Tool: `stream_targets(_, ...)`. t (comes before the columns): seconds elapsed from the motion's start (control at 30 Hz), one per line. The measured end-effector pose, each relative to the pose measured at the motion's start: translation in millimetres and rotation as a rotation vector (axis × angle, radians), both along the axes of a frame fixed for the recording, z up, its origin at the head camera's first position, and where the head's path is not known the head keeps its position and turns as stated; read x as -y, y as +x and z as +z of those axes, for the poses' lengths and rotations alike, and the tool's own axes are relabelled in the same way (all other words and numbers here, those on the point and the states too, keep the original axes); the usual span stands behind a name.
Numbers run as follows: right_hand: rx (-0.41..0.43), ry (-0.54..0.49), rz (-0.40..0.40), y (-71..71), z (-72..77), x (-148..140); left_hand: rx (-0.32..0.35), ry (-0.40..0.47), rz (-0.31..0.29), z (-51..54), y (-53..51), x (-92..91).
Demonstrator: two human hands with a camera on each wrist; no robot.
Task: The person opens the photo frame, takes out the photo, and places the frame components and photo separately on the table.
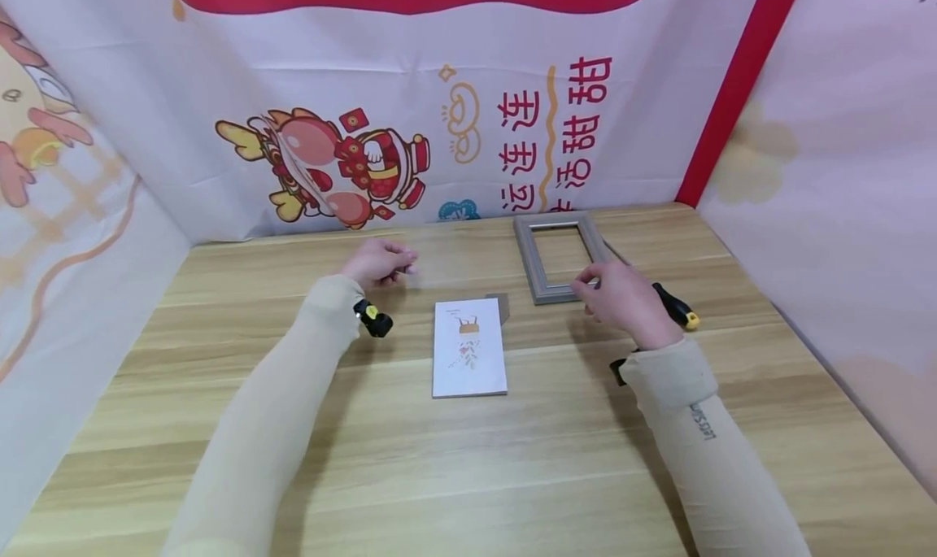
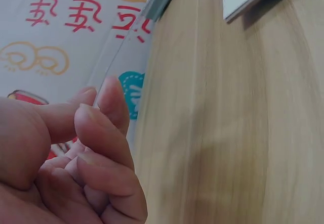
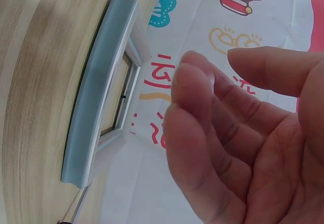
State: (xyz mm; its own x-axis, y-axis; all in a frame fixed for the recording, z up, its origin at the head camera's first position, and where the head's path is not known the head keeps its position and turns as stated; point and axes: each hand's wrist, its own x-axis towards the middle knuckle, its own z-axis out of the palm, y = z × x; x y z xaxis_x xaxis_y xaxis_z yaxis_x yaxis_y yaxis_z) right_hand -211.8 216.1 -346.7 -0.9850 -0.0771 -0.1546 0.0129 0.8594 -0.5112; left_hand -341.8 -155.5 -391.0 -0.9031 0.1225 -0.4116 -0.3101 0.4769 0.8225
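Observation:
My left hand (image 1: 378,263) is above the table's far left part, pinching a thin clear sheet (image 2: 112,64) between thumb and fingers. The sheet shows nearly edge-on in the left wrist view and is barely visible from the head. My right hand (image 1: 621,298) hovers at the near right corner of a grey picture frame (image 1: 539,264). In the right wrist view, its thumb and loosely bent fingers stand apart with nothing visible between them. The frame lies flat with its middle see-through. Between the hands lies a white card (image 1: 469,362) with a small printed plant drawing, over a grey backing piece (image 1: 501,306).
A screwdriver with a black and yellow handle (image 1: 675,306) lies right of the frame, partly behind my right hand. Printed cloth walls (image 1: 468,118) rise at the back and sides of the wood-grain table (image 1: 439,476).

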Motion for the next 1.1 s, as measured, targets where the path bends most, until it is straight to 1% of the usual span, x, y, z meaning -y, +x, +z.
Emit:
stream_targets(0.1,-0.002,0.000,-0.001,-1.1,-1.9,0.8,0.001,-0.022,-0.010,-4.6,-6.1,-9.5)
stream_targets(0.23,0.000,0.008,-0.007,-2.3,-3.7,1.2,0.012,-0.031,-0.020,-10.9,-13.4,-20.9)
stream_targets(0.3,0.003,0.009,-0.009,-2.8,-5.1,1.3,0.015,-0.058,-0.021,-14.3,-16.5,-24.6)
stream_targets(0.37,0.000,0.010,-0.012,-2.9,-6.2,1.7,0.013,-0.111,-0.025,-17.0,-19.4,-26.7)
stream_targets(0.43,-0.008,0.012,-0.007,-3.1,-7.3,2.1,0.004,-0.184,-0.024,-19.2,-22.1,-28.5)
stream_targets(0.5,-0.028,0.019,0.002,-3.2,-7.9,3.1,-0.015,-0.265,-0.033,-20.7,-23.8,-30.4)
stream_targets(0.6,-0.032,0.032,0.011,-3.5,-8.1,4.9,-0.063,-0.387,-0.055,-20.6,-24.7,-34.2)
stream_targets(0.67,-0.026,0.037,0.019,-3.1,-8.3,6.8,-0.100,-0.459,-0.065,-19.1,-22.4,-35.9)
stream_targets(0.73,-0.013,0.042,0.022,-2.9,-8.6,8.9,-0.123,-0.510,-0.066,-16.9,-19.7,-37.5)
stream_targets(0.8,-0.012,0.048,0.027,-3.1,-9.6,10.7,-0.132,-0.534,-0.058,-15.5,-17.1,-38.5)
stream_targets(0.87,-0.016,0.051,0.030,-3.5,-11.2,12.3,-0.133,-0.525,-0.051,-15.6,-15.1,-37.8)
stream_targets(0.97,-0.014,0.058,0.027,-3.9,-13.3,14.1,-0.133,-0.479,-0.060,-15.7,-10.4,-34.6)
stream_targets(1.03,-0.003,0.048,0.026,-3.8,-13.8,15.1,-0.136,-0.447,-0.090,-14.1,-3.5,-32.8)
stream_targets(1.1,0.009,0.040,0.023,-3.7,-13.9,15.6,-0.140,-0.442,-0.139,-11.0,7.2,-32.5)
